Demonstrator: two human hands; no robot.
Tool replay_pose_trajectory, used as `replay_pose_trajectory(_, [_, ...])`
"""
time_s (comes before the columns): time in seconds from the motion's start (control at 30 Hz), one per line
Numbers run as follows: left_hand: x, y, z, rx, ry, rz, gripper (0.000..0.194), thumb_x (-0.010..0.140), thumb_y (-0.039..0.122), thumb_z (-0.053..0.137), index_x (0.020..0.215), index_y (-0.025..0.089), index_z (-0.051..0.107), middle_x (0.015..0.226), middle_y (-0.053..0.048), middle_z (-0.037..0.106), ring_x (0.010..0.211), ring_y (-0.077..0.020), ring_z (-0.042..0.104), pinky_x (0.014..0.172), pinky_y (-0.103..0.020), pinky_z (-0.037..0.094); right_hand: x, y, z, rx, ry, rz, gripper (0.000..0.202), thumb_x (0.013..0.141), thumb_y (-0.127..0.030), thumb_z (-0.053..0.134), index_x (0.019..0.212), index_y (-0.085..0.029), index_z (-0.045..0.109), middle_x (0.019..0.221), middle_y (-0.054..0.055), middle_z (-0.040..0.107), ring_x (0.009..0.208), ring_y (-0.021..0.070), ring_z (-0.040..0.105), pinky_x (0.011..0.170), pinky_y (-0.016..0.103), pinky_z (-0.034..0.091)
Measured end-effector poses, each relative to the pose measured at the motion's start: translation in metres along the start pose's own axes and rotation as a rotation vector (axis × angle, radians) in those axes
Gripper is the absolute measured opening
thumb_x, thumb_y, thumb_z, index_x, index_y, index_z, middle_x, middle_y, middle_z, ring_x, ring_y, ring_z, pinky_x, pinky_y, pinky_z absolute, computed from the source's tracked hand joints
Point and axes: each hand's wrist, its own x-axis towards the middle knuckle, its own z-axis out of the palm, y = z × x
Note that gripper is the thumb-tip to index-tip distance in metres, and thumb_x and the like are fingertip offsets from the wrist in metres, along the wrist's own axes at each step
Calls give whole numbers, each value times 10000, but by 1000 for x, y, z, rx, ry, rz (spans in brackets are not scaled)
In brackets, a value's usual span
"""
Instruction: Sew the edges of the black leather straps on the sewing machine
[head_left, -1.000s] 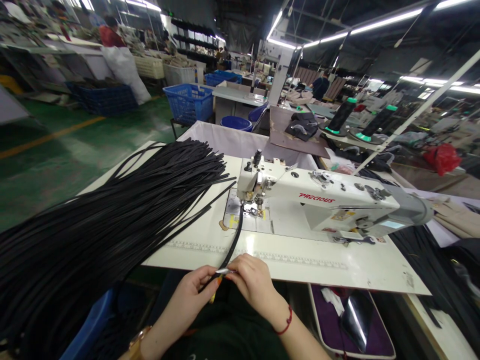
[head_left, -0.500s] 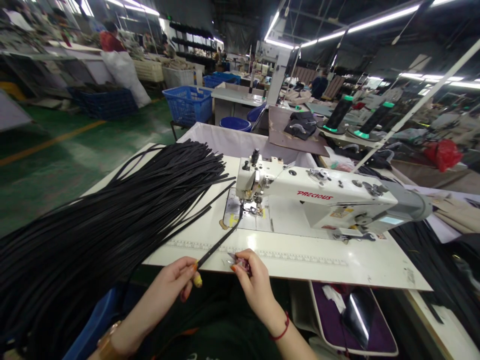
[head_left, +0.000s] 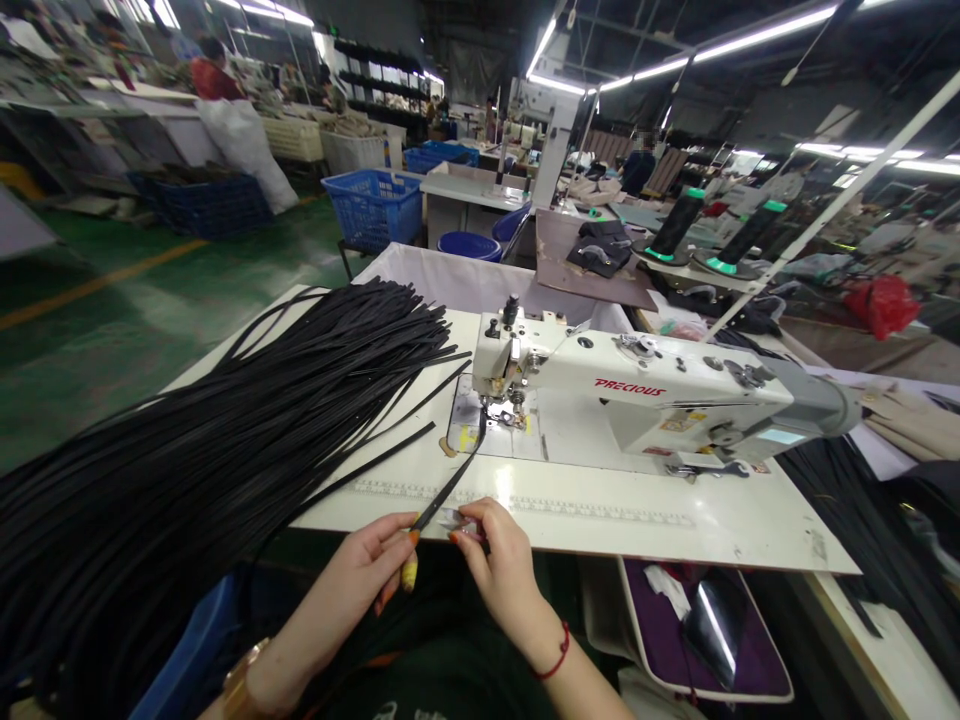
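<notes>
At the table's (head_left: 697,548) front edge, left hand (head_left: 379,558) pinches the near end of a black strip (head_left: 459,480) between thumb and fingers; yellow covering (head_left: 409,572) on one fingertip. Right hand (head_left: 501,552) grips a small bladed tool (head_left: 451,518), silvery blade pointing left, just beside the strip; cannot tell whether blade touches it. Handle mostly hidden by fingers.

Strip runs from left hand up and slightly right, over the printed ruler (head_left: 570,513), far end under the presser foot area of the white sewing machine (head_left: 555,372), red PRECIOUS lettering on its arm. Exact contact at the needle too small to tell.

Wrists: watch (head_left: 244,682) on left, red bracelet (head_left: 559,655) on right.

Left of machine: big bundle of black strips (head_left: 255,410) across the table and over its near edge, one loose strip (head_left: 384,456) set slightly apart on the right. Below table, right: purple-lined tray (head_left: 651,645) with dark shiny slab (head_left: 712,638) and crumpled white piece (head_left: 667,590).

Behind machine: two black thread cones (head_left: 677,226). Farther back, left: blue basket (head_left: 375,210), blue stool (head_left: 469,247).
</notes>
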Motion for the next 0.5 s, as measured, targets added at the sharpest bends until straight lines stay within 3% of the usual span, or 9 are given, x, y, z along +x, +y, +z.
replay_pose_trajectory(0.5, [1,6,5,3,-9,-11,707,755,612,640,1218,84,563,576,19,567,421,-80,379,415,-189,240,0,2,6,18,9,49,137,903,-172,592,1029,-221,571,933,38,620,853,184,572,739,291,458])
